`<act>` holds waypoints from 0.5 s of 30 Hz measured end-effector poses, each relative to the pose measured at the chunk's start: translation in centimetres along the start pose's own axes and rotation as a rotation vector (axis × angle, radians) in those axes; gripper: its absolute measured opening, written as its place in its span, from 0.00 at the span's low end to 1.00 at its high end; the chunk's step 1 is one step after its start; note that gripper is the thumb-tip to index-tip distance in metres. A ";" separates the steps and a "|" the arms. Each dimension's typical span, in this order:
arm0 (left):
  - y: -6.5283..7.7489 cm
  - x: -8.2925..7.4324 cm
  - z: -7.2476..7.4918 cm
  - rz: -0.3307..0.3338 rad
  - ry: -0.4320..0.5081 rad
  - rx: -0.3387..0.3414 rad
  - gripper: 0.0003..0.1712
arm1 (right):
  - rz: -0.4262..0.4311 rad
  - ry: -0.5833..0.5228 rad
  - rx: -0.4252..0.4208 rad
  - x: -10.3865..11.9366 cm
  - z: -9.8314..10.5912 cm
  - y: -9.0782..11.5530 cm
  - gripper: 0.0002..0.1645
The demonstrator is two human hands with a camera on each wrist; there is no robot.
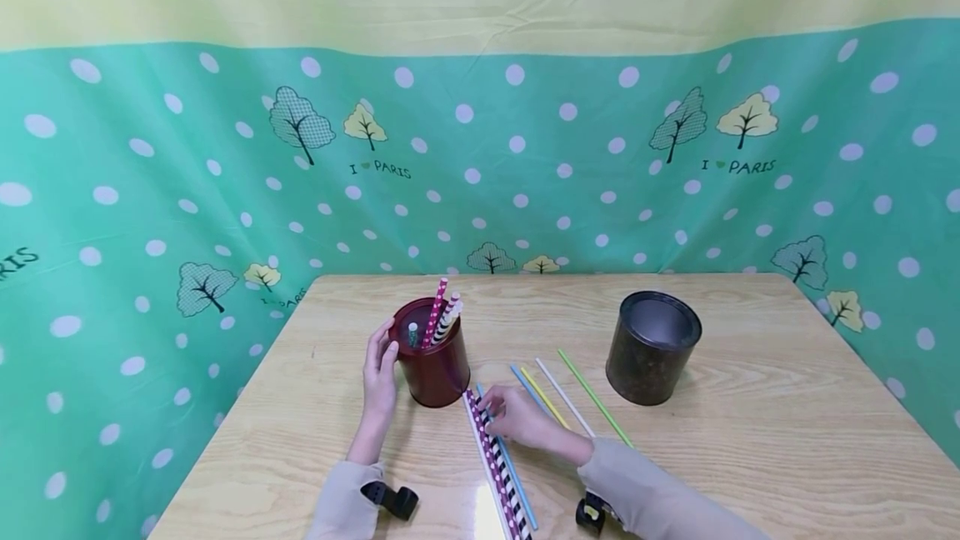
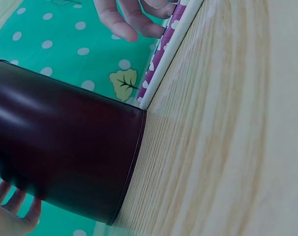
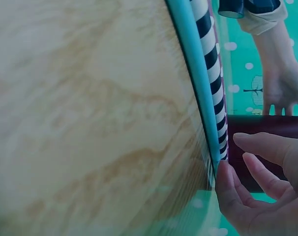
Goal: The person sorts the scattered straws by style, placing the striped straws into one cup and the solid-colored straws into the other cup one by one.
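At least 4 patterned straws [image 1: 435, 313] lean inside a glossy dark-red cylindrical can [image 1: 435, 377], among them magenta with white dots, black-and-white striped, and green lower in. A black cylindrical can [image 1: 647, 369] stands apart to the right, its grey interior visible.

On the pale wood-grain counter [image 1: 285, 415], white, purple-and-white [image 2: 159, 54], black-and-white spiral [image 3: 211, 64] and light-blue [image 3: 194, 64] straws lie side by side, far ends near the red can. The left hand [image 1: 381, 373] rests extended fingers against that can; the right hand [image 1: 521, 419] bends over the row, fingertips parted. 4 thin straws, blue, yellow, white and green [image 1: 596, 397], lie beyond.
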State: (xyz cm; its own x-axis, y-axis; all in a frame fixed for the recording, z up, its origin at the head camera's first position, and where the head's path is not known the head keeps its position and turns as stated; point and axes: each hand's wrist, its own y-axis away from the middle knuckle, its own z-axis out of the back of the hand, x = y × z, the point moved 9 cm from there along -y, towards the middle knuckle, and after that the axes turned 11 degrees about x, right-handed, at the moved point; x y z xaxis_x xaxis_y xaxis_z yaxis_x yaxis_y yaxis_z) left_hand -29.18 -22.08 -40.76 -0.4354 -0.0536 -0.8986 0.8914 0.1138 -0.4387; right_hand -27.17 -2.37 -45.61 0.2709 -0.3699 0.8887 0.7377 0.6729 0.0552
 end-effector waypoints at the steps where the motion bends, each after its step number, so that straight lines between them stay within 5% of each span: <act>1: 0.0 0.0 0.0 0.001 -0.002 -0.001 0.20 | -0.001 0.013 -0.005 0.0 0.0 0.0 0.16; 15: 0.1 0.0 0.0 0.008 0.009 -0.004 0.20 | 0.012 0.255 -0.054 0.6 0.0 0.0 0.15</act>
State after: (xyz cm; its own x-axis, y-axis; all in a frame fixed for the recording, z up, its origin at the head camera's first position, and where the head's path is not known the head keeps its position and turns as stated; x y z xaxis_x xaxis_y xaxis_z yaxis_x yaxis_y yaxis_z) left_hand -29.06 -22.08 -40.77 -0.4293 -0.0439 -0.9021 0.8944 0.1178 -0.4314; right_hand -27.00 -2.63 -45.11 0.4223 -0.5160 0.7452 0.7635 0.6456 0.0143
